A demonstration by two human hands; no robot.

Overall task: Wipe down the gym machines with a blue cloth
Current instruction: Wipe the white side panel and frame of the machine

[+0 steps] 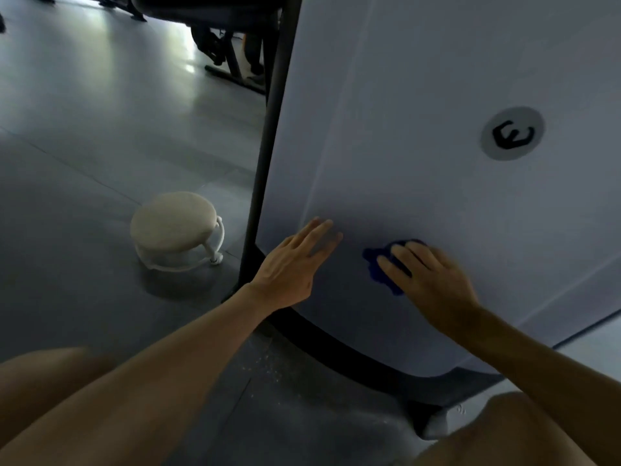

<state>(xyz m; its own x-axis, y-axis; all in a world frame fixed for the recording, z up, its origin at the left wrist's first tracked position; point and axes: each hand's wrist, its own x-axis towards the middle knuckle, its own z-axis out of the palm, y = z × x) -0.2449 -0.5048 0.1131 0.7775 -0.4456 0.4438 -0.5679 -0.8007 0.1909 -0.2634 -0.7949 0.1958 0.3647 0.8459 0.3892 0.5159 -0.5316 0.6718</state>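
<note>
A large pale grey machine panel [437,163] fills the right of the view, with a round logo badge [512,133] high on it. My right hand [426,274] presses a crumpled blue cloth [378,264] flat against the lower part of the panel, fingers spread over it; most of the cloth is hidden under the palm. To its left, my left hand [295,260] rests with straight fingers on the same panel and holds nothing.
A black frame post [268,146] runs down the panel's left edge into a curved black base [353,358]. A small round cream stool [176,227] stands on the grey floor at left. Dark machine legs [232,72] stand far back. My knees show at the bottom.
</note>
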